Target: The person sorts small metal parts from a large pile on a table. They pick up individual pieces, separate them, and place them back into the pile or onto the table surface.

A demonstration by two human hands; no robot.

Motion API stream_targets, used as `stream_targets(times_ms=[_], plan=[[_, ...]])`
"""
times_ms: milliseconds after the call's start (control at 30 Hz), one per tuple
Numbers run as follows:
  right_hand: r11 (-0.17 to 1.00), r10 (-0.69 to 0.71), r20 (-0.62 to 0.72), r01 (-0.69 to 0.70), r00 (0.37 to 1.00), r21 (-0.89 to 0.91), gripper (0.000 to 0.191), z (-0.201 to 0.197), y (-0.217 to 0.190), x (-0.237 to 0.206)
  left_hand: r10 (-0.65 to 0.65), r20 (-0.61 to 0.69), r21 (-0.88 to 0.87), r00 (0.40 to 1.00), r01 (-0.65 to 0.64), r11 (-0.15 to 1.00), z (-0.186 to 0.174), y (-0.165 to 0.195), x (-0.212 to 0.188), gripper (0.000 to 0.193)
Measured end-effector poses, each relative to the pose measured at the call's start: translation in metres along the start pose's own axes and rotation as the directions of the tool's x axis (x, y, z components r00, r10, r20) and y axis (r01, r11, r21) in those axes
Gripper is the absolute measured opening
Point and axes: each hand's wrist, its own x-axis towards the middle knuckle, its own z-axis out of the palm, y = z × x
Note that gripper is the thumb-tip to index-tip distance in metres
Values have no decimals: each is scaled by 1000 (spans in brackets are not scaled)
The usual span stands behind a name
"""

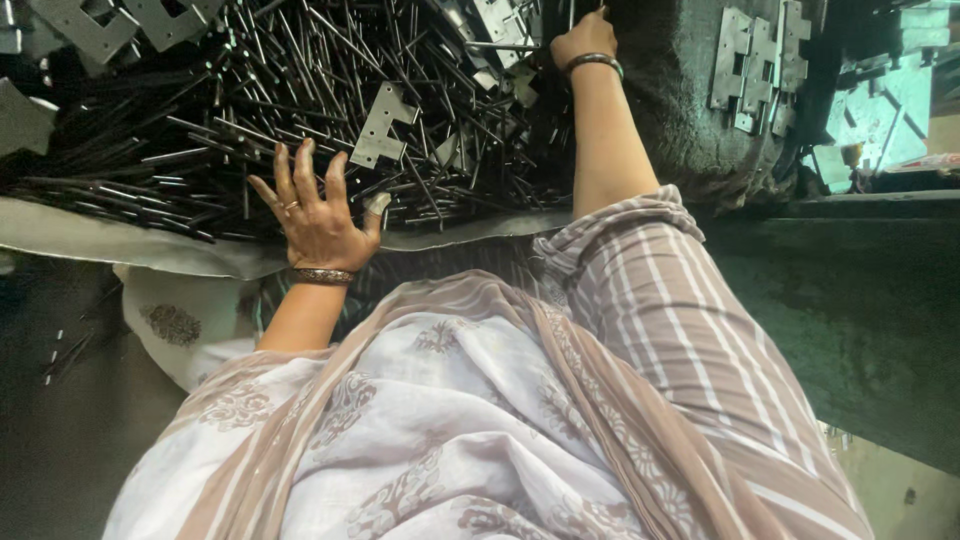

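Sorting, head view: you worked a heap of thin dark metal rods [300,110] on the counter [120,245].
Left hand [318,215]: fingers spread, released, resting at the heap's near edge.
Right hand [585,40]: clenched at the heap's far side; contents hidden.
Advice: you did best lifting few rods, clear of the notched plate [383,125].
Labels: none showed; grey stamped plates [760,65] were stacked right.

Dark grey, almost black thin metal rods [300,110] in a heap; pale silver-grey notched metal plates [382,125] among them. Striped sleeve [680,320] in beige-brown and white; white scarf [440,430] with brownish floral print and tan border. Dark bangle [594,62], bronze patterned bracelet [320,276]. Dull green machine body [860,310].
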Motion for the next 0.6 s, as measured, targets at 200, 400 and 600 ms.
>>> stream_targets(times_ms=[200,400,600], plan=[[1000,11,81,-9,997,-28,84,1,24,-38,1,24,-17,1000,-1,1000,6,9,7,68],[995,-55,239,74,969,-74,93,-7,24,-117,37,9,-33,999,-37,999,16,5,17,66],[967,-246,389,251,888,37,92,-56,26,-216,32,-44,-147,998,-39,988,19,-7,18,64]])
